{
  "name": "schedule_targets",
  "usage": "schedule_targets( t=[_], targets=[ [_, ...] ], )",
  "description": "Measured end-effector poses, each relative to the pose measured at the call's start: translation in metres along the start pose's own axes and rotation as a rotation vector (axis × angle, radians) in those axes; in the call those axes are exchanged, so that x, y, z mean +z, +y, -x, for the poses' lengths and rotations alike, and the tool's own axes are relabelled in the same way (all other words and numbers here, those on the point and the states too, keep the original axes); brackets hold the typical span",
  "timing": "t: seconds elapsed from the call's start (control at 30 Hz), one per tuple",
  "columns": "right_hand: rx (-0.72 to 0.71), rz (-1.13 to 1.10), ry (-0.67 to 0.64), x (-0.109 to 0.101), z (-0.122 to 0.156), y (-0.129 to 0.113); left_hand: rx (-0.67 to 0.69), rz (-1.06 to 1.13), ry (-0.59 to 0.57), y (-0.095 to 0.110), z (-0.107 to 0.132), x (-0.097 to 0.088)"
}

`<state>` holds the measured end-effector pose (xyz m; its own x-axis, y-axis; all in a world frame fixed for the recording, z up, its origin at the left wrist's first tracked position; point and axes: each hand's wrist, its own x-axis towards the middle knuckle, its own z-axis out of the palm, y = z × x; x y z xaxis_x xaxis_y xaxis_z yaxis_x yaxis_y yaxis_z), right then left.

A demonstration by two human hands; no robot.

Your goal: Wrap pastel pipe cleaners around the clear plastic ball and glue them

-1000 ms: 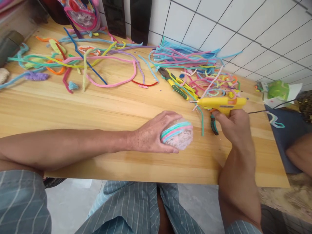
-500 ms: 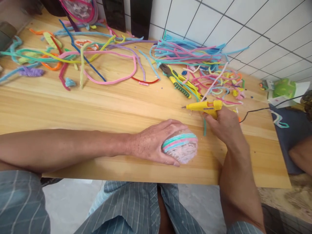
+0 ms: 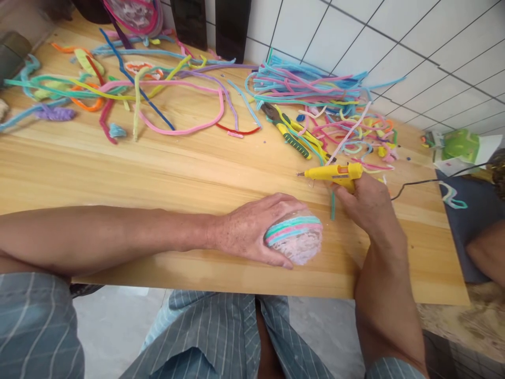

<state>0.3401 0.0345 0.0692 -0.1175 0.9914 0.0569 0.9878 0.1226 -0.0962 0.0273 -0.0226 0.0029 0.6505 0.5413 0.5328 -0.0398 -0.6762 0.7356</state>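
My left hand [image 3: 256, 229] is wrapped round a ball [image 3: 300, 245] near the table's front edge. Green, pink and light blue pipe cleaner strips band the ball's upper part; its lower part looks whitish pink and rough. In my right hand [image 3: 369, 202] is a yellow glue gun [image 3: 335, 172], its nozzle pointing left, above and beyond the ball and apart from it. A short green pipe cleaner [image 3: 332, 206] shows just below the gun. Pliers with yellow and green handles [image 3: 290, 134] lie behind the gun.
A bundle of blue and pink pipe cleaners [image 3: 303, 84] lies against the tiled wall [image 3: 355, 37]. Curled scraps [image 3: 363, 131] are heaped right of the pliers. Loose pipe cleaners [image 3: 181, 131] spread over the table's left back. A black cord [image 3: 426, 181] runs right. Another person's arm [image 3: 487, 252] shows at the right edge.
The whole view has shifted slightly. Both hands keep their holds on the ball and the glue gun, with no other visible change.
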Motion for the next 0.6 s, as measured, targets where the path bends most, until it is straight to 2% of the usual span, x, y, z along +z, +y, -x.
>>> schedule_targets(
  t=[0.23,0.43,0.6],
  targets=[
    [0.045,0.02,-0.02,-0.0023,-0.0012,-0.003,-0.012,0.002,-0.006,0.0004,0.0007,0.0],
    [0.032,-0.031,0.013,-0.0035,-0.0009,-0.0037,-0.05,0.028,-0.034,0.0001,0.0006,0.0],
    [0.046,-0.052,0.021,-0.0051,-0.002,-0.0053,0.0,0.02,0.003,0.0,0.0003,0.0015]
  ],
)
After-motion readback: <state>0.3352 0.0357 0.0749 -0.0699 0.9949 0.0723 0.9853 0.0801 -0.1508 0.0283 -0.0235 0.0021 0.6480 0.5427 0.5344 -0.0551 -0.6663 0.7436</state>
